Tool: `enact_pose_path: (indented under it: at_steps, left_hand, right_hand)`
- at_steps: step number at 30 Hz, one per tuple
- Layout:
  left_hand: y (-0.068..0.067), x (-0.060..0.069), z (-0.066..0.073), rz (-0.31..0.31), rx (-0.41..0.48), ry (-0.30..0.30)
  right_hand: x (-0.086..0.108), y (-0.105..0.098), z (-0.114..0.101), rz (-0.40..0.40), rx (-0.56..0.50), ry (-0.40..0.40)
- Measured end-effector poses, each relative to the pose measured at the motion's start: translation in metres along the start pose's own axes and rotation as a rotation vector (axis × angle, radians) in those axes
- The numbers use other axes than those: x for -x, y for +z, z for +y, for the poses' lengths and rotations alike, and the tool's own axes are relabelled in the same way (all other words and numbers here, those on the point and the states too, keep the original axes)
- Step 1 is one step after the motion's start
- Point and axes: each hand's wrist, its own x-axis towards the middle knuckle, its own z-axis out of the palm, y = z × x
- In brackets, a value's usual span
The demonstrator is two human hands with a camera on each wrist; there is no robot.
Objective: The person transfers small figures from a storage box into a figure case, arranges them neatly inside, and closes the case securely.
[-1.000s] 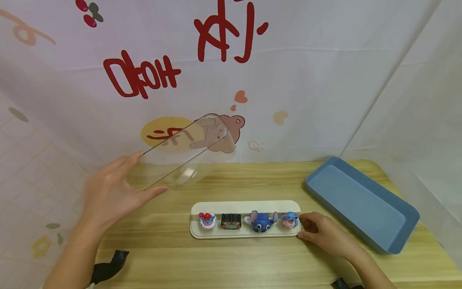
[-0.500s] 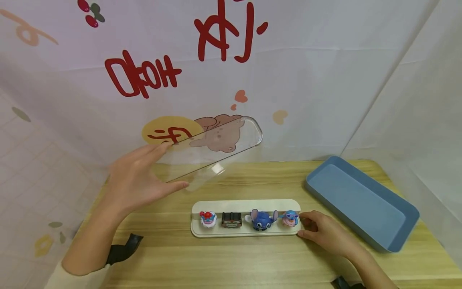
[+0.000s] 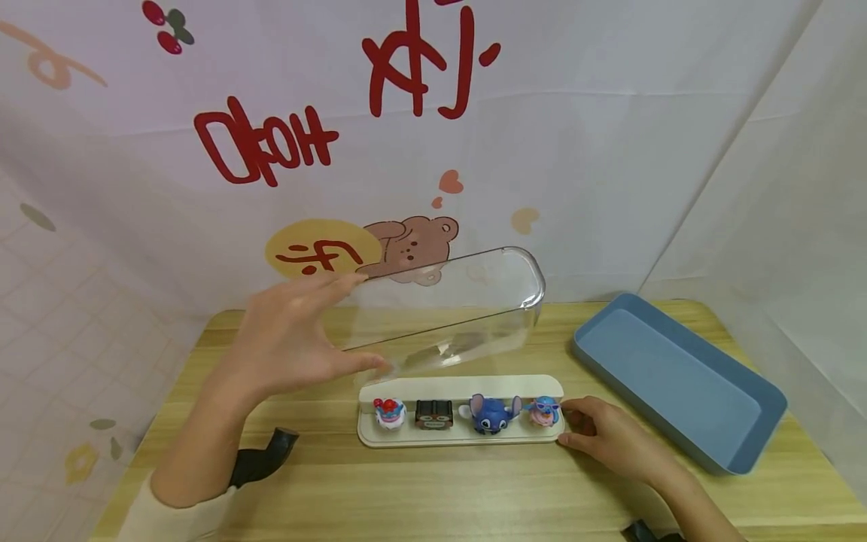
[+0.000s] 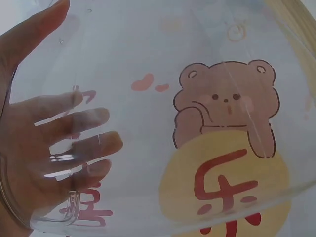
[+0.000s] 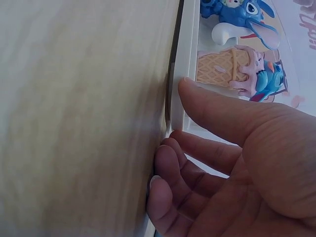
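A clear plastic cover [image 3: 467, 297], tilted with its right end higher, is in the air just behind and above a white display base [image 3: 460, 385]. My left hand [image 3: 287, 335] grips the cover's left end, thumb at the near side and fingers at the far side; the left wrist view shows the fingers through the plastic. Along the base stand a cupcake-like figure [image 3: 389, 414], a dark block-shaped figure [image 3: 433, 414], a blue big-eared figure [image 3: 492, 415] and an ice-cream-cone figure [image 5: 224, 66]. My right hand [image 3: 609, 440] holds the base's right end between thumb and fingers.
A blue-grey rectangular tray [image 3: 670, 384] lies slanted at the right, close behind my right hand. Everything rests on a wood-grain table [image 3: 433, 497]. White printed cloth [image 3: 609, 150] hangs behind and at the sides. A black strap [image 3: 264, 458] hangs at my left wrist.
My left hand has carried the clear cover rightward and down toward the base, and the cover has turned closer to level. The right hand and the base have stayed in place.
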Motion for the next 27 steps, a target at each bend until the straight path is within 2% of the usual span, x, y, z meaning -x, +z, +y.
enact_pose_path:
  at_steps: [6,9,16,27]
  left_hand:
    - [0.004,-0.008,0.008,-0.062,0.093,0.080]
    - [0.005,-0.013,0.016,-0.089,0.147,0.094]
    - [0.011,-0.025,0.031,-0.115,0.176,0.129]
    - [0.018,-0.027,0.041,-0.199,0.152,0.094]
  right_hand:
    - [0.000,-0.001,0.000,0.001,-0.004,-0.008]
    - [0.001,-0.001,0.001,0.005,-0.005,-0.013]
    - [0.001,-0.001,0.000,0.012,-0.004,-0.006]
    - [0.000,0.001,0.000,0.013,-0.006,0.008]
